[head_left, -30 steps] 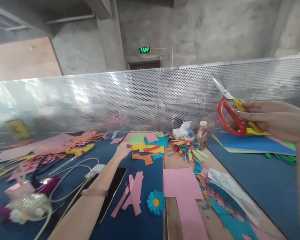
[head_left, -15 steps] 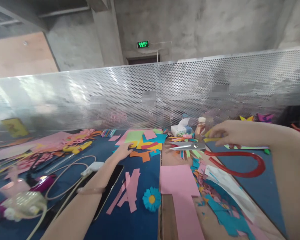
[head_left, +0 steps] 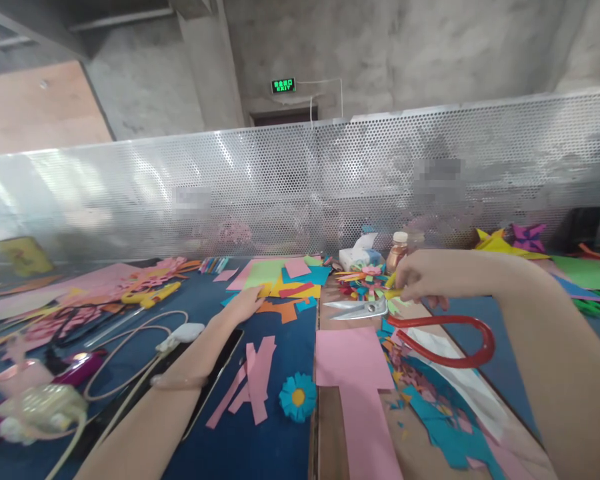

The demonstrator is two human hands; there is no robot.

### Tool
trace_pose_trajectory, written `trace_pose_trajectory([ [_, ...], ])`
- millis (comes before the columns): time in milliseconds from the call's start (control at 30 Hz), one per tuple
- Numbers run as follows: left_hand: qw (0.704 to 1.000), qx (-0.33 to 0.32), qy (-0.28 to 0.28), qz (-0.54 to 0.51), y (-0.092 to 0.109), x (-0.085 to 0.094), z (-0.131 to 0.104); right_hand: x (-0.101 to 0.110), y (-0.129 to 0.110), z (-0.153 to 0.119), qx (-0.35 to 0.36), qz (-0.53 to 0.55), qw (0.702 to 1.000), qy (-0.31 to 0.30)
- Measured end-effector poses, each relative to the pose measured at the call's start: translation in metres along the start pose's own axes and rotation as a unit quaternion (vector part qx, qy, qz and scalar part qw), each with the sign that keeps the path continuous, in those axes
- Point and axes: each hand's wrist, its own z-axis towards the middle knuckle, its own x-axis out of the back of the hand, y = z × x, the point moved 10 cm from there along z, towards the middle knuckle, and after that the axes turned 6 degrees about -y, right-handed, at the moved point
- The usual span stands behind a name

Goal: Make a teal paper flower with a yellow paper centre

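Observation:
Far up the blue table, my left hand [head_left: 251, 303] lies at the edge of a pile of coloured paper, fingers stretched out over yellow paper [head_left: 307, 291]. Orange paper [head_left: 286, 310] sits just beside its fingertips. My right hand [head_left: 420, 279] is closed, with scissors [head_left: 445, 321] below it, their silver blades spread and pointing left; one red handle loop sticks out to the right. The other handle is hidden behind the hand. A bit of yellow [head_left: 393, 285] shows at its fingertips. A pink paper sheet [head_left: 355, 360] lies below the blades.
A blue paper flower [head_left: 299, 397] and pink strips [head_left: 253, 380] lie in front. Paper scraps [head_left: 425, 393] are strewn at the right. A tissue box [head_left: 355, 259] and a small bottle [head_left: 399, 248] stand behind. Cables and a white plug [head_left: 183, 335] are at the left.
My right hand and the scissors have moved left and closer to the table's middle, and the blades are wider apart. My left hand stays on the paper. The view has shifted slightly.

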Motion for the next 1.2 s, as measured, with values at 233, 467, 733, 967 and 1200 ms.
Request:
trace_pose_trajectory([
  [233,1.0,0.006,-0.001,0.025,-0.002,0.003,0.001,-0.02,0.003,0.013,-0.046,-0.076,0.994,-0.07],
  [467,0.999,0.012,0.01,0.036,-0.005,0.002,0.003,-0.02,0.009,0.012,-0.056,-0.071,0.994,-0.066],
  [733,0.999,-0.003,0.008,0.043,-0.007,-0.003,0.005,-0.033,0.005,0.021,-0.065,-0.063,0.992,-0.092],
  [967,0.998,0.004,0.004,0.059,-0.002,0.001,0.002,-0.025,0.008,0.018,-0.084,-0.067,0.992,-0.069],
  [1200,0.996,0.026,-0.019,0.078,0.002,0.002,-0.001,-0.026,0.009,0.017,-0.109,-0.103,0.985,-0.088],
])
